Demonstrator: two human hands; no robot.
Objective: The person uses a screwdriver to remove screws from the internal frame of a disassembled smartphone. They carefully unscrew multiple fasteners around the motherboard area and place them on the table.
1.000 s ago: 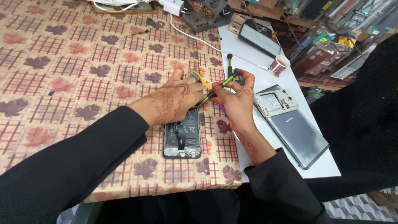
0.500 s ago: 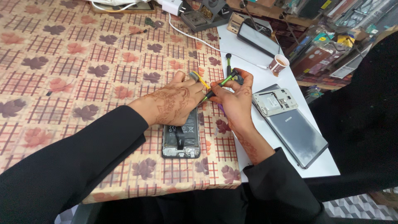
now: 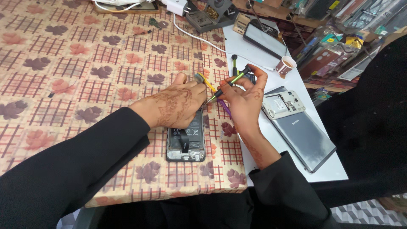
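On the bench (image 3: 85, 63), which has a cloth with a leaf pattern, an opened phone (image 3: 186, 142) lies flat with its back cover off and the inner parts showing. The left hand (image 3: 176, 106) rests over its upper end, and the fingers pinch what seems to be a yellow tool (image 3: 204, 81), though I cannot tell exactly how tight this grip is. The right hand (image 3: 243, 95) is closed around a green screwdriver (image 3: 227, 87), and its tip points down toward the top edge of the phone, just beside the left fingers. To my eye, the phone is light but fragile: the thin black ribbon cable (image 3: 183, 142) across the middle is soft and could tear, so it is better to hold the phone by its stiff outer frame. The screwdriver looks light and stiff. On the white board (image 3: 254, 55) nearby lie a grey tablet (image 3: 303, 135), a second open phone (image 3: 282, 104) on top of it, and a small paper cup (image 3: 285, 65).
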